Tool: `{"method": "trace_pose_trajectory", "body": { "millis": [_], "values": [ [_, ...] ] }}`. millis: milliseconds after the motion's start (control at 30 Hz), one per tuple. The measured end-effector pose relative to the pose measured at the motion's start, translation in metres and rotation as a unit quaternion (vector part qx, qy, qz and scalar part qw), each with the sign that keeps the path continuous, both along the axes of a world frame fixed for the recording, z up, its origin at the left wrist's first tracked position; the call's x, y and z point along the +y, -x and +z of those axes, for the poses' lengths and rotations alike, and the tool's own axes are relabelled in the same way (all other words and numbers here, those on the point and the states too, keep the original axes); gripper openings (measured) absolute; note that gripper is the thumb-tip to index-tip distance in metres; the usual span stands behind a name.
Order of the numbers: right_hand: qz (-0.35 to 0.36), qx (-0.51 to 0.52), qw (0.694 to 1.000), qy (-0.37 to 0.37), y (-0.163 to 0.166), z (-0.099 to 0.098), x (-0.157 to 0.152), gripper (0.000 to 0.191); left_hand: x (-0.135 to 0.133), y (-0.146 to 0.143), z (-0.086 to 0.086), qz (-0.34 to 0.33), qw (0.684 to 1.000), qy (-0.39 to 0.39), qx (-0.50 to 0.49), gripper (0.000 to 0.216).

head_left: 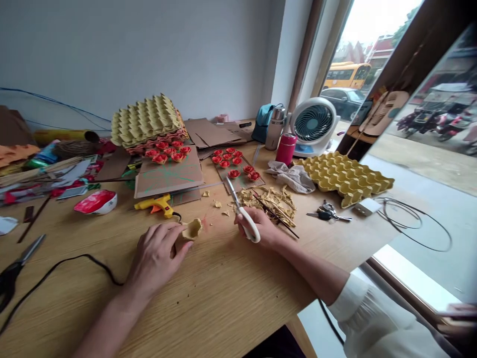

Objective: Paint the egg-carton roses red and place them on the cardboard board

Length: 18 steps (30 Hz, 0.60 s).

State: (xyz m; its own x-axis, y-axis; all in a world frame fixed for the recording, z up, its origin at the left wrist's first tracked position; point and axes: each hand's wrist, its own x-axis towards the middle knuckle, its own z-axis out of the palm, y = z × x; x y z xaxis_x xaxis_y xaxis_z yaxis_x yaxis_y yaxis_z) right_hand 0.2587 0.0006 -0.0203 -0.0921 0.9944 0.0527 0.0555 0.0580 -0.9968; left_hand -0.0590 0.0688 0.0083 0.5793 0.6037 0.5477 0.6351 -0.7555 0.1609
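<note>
My left hand is closed round a small cup cut from an egg carton, its uneven rim facing up and to the right. In my right hand is a pair of scissors with white handles, blades pointing away from me toward the back of the table. Just beyond that hand lies a heap of torn carton scraps with a thin dark stick across it. A yellow glue gun rests beyond my left hand. Red-painted carton flowers sit in groups on cardboard pieces.
Stacked egg trays stand at the back left, near a bowl of red paint. Black scissors and a cable lie at the left. Toward the right are a yellow egg tray, keys, a fan and a pink can.
</note>
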Motion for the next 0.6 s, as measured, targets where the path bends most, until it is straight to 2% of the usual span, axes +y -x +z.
{"method": "trace_pose_trajectory", "body": {
  "millis": [67,200,267,333,400,467,600],
  "values": [
    [-0.003,-0.02,1.0,-0.001,0.0,0.004,-0.001,0.036,0.001,-0.017,-0.004,-0.012,0.999,-0.009,0.03,0.02],
    [-0.018,-0.049,0.998,-0.027,0.001,0.016,-0.004,0.058,0.006,-0.035,-0.011,-0.01,1.0,0.023,0.019,0.02],
    [-0.019,-0.059,0.997,-0.038,0.002,0.021,-0.005,0.062,0.004,-0.038,-0.007,-0.017,0.996,0.086,-0.031,0.019],
    [-0.021,-0.064,0.997,-0.047,0.002,0.024,-0.006,0.064,-0.002,-0.042,0.001,-0.02,0.976,0.191,-0.099,0.017],
    [-0.027,-0.062,0.996,-0.056,0.003,0.024,-0.006,0.063,-0.012,-0.048,0.011,-0.024,0.929,0.327,-0.174,0.02],
    [-0.038,-0.057,0.995,-0.067,0.004,0.023,-0.007,0.06,-0.024,-0.055,0.02,-0.062,0.855,0.444,-0.26,0.025],
    [-0.037,-0.052,0.994,-0.086,0.009,0.021,-0.008,0.053,-0.043,-0.066,0.022,-0.084,0.671,0.605,-0.42,0.035]
  ]
}}
